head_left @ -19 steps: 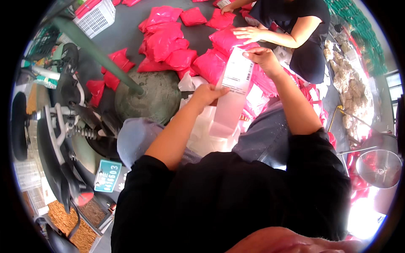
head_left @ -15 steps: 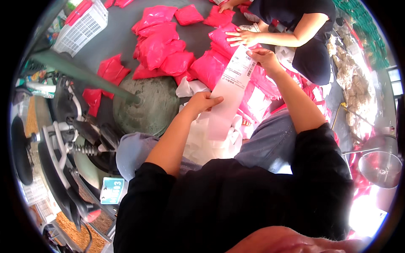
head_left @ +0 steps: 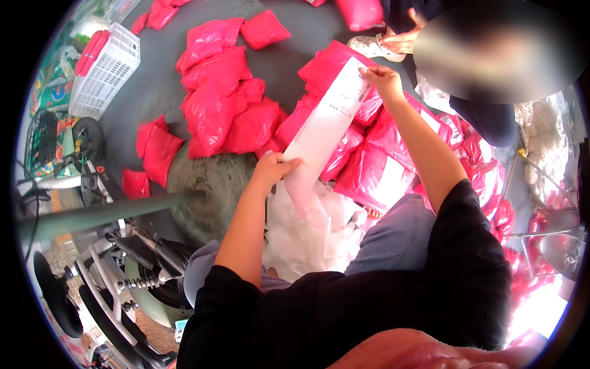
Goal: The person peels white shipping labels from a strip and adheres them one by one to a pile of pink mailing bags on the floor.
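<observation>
My left hand (head_left: 273,171) pinches a long white strip of shipping labels (head_left: 326,129) partway down, thumb on top. At the strip's upper right corner, the fingers of my right hand (head_left: 382,81) close on its edge. Between them the strip slants over a heap of glossy pink-red plastic parcels (head_left: 378,175), some bearing white labels. Its lower end hangs toward a loose pile of white paper (head_left: 313,237) between my knees.
Another person's hand (head_left: 399,42) is beside a pale clog (head_left: 369,46). More pink-red parcels (head_left: 212,114) are stacked beyond the round dark base (head_left: 212,184) of a green pole. A white crate (head_left: 107,74) stands far left, a scooter (head_left: 104,289) nearer.
The other person's hand has left the parcels near my strip and drawn back to the right. My view has shifted; both my hands still hold the strip, its printed part now fainter.
</observation>
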`<state>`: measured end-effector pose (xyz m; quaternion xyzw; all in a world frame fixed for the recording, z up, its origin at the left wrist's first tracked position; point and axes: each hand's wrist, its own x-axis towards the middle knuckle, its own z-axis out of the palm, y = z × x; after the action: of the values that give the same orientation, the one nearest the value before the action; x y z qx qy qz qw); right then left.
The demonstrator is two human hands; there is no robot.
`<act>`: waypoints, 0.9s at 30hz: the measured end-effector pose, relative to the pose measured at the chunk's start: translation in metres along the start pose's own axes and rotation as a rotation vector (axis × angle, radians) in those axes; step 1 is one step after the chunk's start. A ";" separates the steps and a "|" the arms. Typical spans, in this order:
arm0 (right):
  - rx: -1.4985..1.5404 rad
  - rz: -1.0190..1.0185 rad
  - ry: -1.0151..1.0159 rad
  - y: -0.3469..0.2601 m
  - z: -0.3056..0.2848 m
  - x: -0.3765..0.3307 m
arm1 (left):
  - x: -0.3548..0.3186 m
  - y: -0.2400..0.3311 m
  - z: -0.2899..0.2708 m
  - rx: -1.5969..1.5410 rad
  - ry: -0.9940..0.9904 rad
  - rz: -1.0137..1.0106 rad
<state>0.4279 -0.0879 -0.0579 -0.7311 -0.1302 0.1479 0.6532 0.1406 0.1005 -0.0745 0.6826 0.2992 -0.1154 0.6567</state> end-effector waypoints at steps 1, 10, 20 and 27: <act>-0.033 -0.017 -0.004 0.007 0.005 0.013 | 0.009 0.007 -0.004 0.012 0.007 -0.011; -0.923 -0.149 0.277 0.058 -0.014 0.075 | 0.116 0.035 0.015 0.332 0.135 -0.103; -1.461 -0.252 0.110 0.049 0.070 0.039 | 0.075 -0.009 -0.011 0.656 0.414 -0.253; -0.929 -0.247 0.059 0.062 0.048 0.035 | -0.052 0.053 -0.029 1.044 0.558 0.318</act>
<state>0.4411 -0.0372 -0.1258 -0.9285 -0.2499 -0.0256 0.2733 0.1221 0.1175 0.0008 0.9549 0.2586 0.0359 0.1416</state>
